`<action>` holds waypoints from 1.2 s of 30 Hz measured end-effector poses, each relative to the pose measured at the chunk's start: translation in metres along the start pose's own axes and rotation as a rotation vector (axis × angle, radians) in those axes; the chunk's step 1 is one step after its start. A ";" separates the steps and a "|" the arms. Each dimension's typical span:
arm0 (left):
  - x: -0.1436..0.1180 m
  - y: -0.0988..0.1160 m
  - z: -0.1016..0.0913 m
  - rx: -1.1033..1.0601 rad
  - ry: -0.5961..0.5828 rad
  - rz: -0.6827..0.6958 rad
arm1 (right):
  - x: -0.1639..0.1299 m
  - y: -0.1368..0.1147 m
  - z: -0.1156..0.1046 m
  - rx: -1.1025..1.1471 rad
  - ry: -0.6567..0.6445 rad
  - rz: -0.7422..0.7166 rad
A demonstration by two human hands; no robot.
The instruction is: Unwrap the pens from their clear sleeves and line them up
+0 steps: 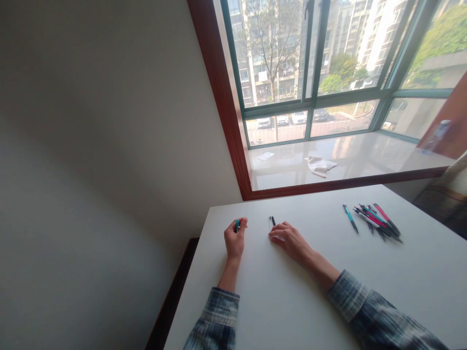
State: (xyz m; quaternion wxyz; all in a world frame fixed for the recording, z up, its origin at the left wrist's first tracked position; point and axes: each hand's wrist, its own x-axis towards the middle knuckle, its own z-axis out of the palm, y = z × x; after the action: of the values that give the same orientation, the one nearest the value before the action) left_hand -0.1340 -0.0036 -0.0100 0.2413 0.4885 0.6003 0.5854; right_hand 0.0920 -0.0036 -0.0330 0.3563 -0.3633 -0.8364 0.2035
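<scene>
Plaid sleeves (219, 316) frame your two forearms stretched across the white table (292, 301) beneath the window (310, 73). Your left hand (234, 238) is curled shut around a teal pen (237, 224), only its tip showing above the thumb and forefinger, near the table's far left edge. Your right hand (288, 237) lies flat and loose, fingers extended, fingertips (273, 235) touching or just beside a black pen (272, 221) that lies on the table; whether they press it, you cannot tell, and nothing is grasped there. Well apart to the right sits a pile of pens (377, 221), teal, pink and dark, with one teal pen (350, 218) lying just beside it. Judged from their look, these are light, stiff plastic barrels, smooth enough to roll on the bare tabletop, best pinched mid-barrel between thumb and two fingers. A cloth (320, 165) and a paper scrap (265, 156) rest on the sill (365, 155).
</scene>
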 end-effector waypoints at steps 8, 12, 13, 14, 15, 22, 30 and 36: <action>-0.002 0.001 0.001 -0.008 -0.016 -0.014 | -0.003 0.003 0.000 0.006 0.021 0.028; -0.002 0.002 0.002 -0.008 -0.039 0.010 | -0.003 0.005 0.001 0.008 0.025 0.038; -0.002 0.002 0.003 -0.005 -0.042 0.011 | -0.003 0.005 0.001 0.008 0.026 0.037; -0.002 0.002 0.003 -0.001 -0.045 0.007 | -0.003 0.005 0.001 0.006 0.028 0.037; -0.002 0.002 0.004 0.002 -0.048 0.001 | -0.002 0.005 0.001 0.004 0.031 0.037; -0.004 0.004 0.003 0.018 -0.060 -0.007 | -0.003 0.006 0.000 0.001 0.041 0.048; -0.004 0.007 0.004 0.014 -0.063 -0.011 | -0.003 0.004 -0.001 0.005 0.041 0.053; -0.005 0.007 0.004 0.021 -0.069 -0.010 | -0.004 0.005 0.000 0.004 0.045 0.060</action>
State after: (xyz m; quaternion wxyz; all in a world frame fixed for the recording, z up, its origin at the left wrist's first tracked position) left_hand -0.1265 -0.0073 -0.0053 0.2598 0.5080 0.6003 0.5604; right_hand 0.0967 -0.0034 -0.0379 0.3694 -0.3921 -0.8166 0.2074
